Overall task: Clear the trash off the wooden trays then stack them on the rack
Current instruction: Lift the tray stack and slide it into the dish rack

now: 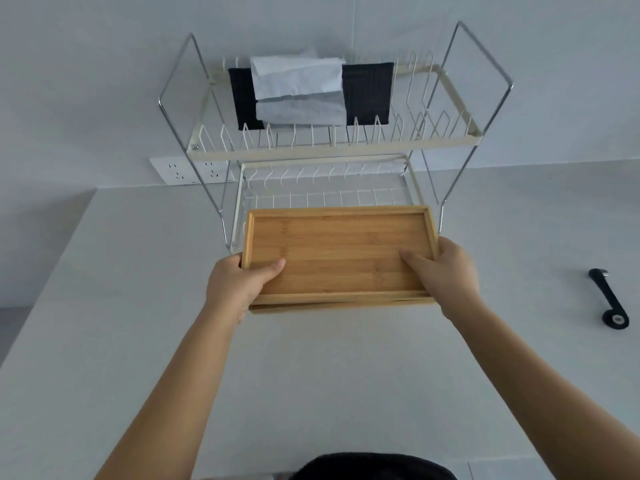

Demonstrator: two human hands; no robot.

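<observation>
I hold a stack of wooden trays (341, 252) level, just in front of the lower shelf (329, 195) of a two-tier white wire rack. The top tray is bare inside, and the edge of a second tray (341, 307) shows beneath it. My left hand (239, 284) grips the stack's left near corner with the thumb lying inside the top tray. On the right side my right hand (446, 271) grips the edge, thumb also inside. The far edge of the trays overlaps the front of the lower shelf.
The rack's upper tier (332, 147) holds a black cloth (367, 91) and grey-white folded cloths (298, 88). A wall socket strip (180, 171) sits behind the rack's left leg. A black strap-like object (609, 299) lies on the white counter at the right.
</observation>
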